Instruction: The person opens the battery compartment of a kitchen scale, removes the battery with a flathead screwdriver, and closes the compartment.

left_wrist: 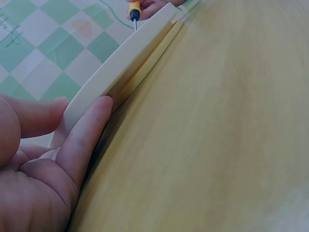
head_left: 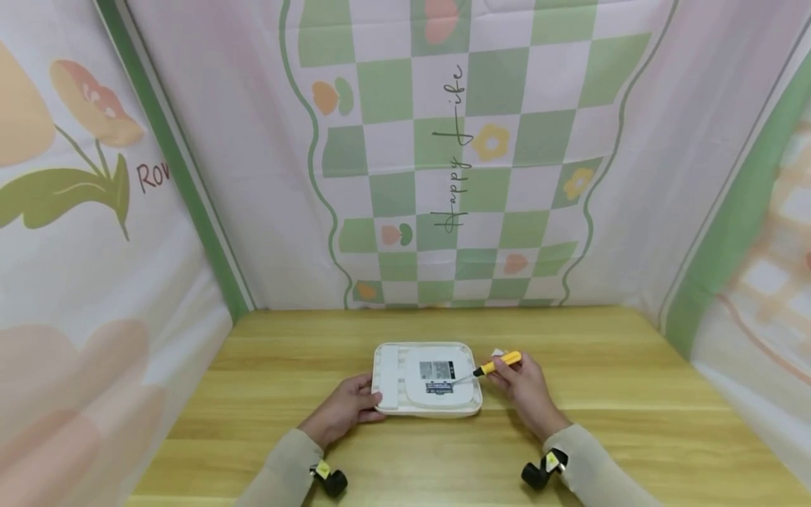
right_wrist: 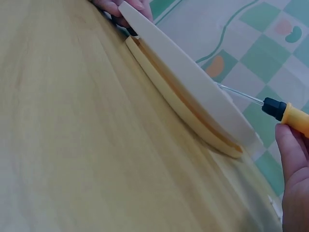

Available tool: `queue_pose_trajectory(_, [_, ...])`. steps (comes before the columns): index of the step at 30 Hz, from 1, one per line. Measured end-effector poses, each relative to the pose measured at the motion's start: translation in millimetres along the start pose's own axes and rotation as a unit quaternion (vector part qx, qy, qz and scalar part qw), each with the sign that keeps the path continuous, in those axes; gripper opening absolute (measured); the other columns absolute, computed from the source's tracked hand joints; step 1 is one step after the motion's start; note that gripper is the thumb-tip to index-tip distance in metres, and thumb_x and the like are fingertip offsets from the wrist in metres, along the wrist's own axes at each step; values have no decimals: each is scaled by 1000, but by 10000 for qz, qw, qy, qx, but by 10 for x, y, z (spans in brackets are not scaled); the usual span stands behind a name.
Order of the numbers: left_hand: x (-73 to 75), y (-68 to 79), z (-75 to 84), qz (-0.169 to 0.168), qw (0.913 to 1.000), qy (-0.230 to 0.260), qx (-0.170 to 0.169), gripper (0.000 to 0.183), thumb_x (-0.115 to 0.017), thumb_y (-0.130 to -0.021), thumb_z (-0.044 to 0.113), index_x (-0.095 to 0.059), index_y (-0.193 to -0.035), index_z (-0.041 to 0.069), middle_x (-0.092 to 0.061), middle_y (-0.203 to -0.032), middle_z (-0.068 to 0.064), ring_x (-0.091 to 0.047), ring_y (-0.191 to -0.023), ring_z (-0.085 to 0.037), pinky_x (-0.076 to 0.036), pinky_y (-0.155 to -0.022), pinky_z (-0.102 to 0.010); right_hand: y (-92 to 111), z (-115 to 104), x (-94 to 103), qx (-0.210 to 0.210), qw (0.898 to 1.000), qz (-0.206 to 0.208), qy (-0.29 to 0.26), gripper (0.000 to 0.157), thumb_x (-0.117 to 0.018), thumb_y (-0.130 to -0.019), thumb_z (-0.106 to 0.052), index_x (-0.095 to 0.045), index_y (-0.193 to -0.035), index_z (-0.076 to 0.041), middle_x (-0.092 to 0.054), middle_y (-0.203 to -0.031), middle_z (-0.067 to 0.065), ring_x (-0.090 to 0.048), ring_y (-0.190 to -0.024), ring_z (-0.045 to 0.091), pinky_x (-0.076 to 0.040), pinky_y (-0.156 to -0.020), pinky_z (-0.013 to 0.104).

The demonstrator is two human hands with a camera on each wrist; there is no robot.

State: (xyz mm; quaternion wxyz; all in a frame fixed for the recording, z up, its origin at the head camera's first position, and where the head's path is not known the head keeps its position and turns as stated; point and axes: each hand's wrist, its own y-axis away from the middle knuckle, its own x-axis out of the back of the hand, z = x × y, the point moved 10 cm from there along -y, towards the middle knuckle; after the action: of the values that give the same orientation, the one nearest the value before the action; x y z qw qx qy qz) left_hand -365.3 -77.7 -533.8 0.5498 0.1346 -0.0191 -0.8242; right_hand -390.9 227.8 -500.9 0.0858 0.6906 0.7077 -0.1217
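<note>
On or just above the yellow wood-grain tabletop (head_left: 431, 465) is a white plastic rounded-rectangular device (head_left: 389, 370); its grey printed label (head_left: 437, 370) is too small to read. Beside the label, the device's small recess (head_left: 439, 388) contains something dark blue, indistinct. Behind the device, "Happy Life" runs up a green-and-white checked cloth (head_left: 437, 190). The left hand (head_left: 347, 405) grips the device's left edge; at its right, the right hand (head_left: 524, 389) holds a yellow-and-black-handled metal screwdriver (head_left: 487, 367), its tip at the recess
</note>
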Motion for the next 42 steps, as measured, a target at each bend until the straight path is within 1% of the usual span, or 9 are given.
queue_pose_trajectory(5, [12,-3,-2,57,10000,5,25,56,-51,-99,-1,-25,-147,-12,-60,-122,-22,-64,-101,-30,-57,-85,-39,0,66,21,-75,9997,-2,-251,39,-54,-100,-8,-30,-126,10,-65,-102,2,-65,-94,12,-54,-86,23])
queue_pose_trajectory(8, [14,-6,9,54,10000,-5,-2,55,-50,-99,-1,-25,-147,-12,-60,-123,-22,-64,-101,-30,-57,-84,-39,-6,93,24,-165,9992,51,-366,40,-54,-100,-7,-29,-128,9,-64,-107,4,-65,-94,11,-53,-87,23])
queue_pose_trajectory(12, [18,-3,8,36,10000,-6,-3,56,-50,-99,-2,-24,-147,-12,-59,-124,-22,-64,-102,-30,-57,-84,-39,-15,142,39,-405,9979,187,-460,44,-52,-101,-6,-26,-133,11,-60,-115,10,-64,-95,12,-51,-92,24])
queue_pose_trajectory(17, [12,-5,-2,24,10000,10,23,56,-50,-99,-2,-23,-147,-12,-58,-124,-22,-64,-102,-30,-57,-85,-39,-21,177,55,-576,9966,202,-552,46,-48,-102,-7,-24,-137,12,-58,-116,14,-64,-96,13,-49,-95,25])
queue_pose_trajectory(26, [5,-6,8,-3,10000,31,-48,55,-49,-100,-2,-23,-147,-12,-58,-125,-23,-64,-103,-30,-57,-85,-40,-34,228,57,-793,9930,205,-849,42,-46,-103,-5,-27,-136,13,-60,-118,19,-62,-108,22,-48,-98,29])
queue_pose_trajectory(33, [15,-8,10,11,10000,6,-54,56,-49,-99,-2,-23,-147,-12,-57,-127,-23,-63,-103,-30,-57,-85,-40,-17,241,-2,-987,9884,295,-1120,41,-46,-103,-5,-28,-136,11,-61,-111,14,-64,-100,18,-48,-98,29])
queue_pose_trajectory(38, [18,-12,0,16,10000,-9,-31,57,-52,-99,-1,-25,-148,-10,-57,-127,-23,-63,-104,-30,-57,-86,-40,-15,229,-56,-928,9888,238,-1143,38,-47,-103,-6,-30,-133,9,-57,-111,11,-61,-104,20,-47,-99,30])
queue_pose_trajectory(40, [18,-11,-2,21,10000,-21,-22,58,-53,-98,-1,-24,-148,-10,-57,-127,-22,-63,-104,-30,-56,-86,-40,-18,229,-53,-914,9888,260,-1153,36,-47,-102,-6,-32,-132,7,-57,-110,11,-61,-105,21,-47,-100,30])
queue_pose_trajectory(42, [23,-8,-3,40,10000,-23,-11,58,-53,-98,-1,-24,-148,-10,-57,-127,-22,-63,-104,-30,-56,-86,-40,-25,231,-41,-901,9890,267,-1145,37,-47,-102,-6,-31,-133,8,-57,-110,10,-61,-105,20,-47,-100,31])
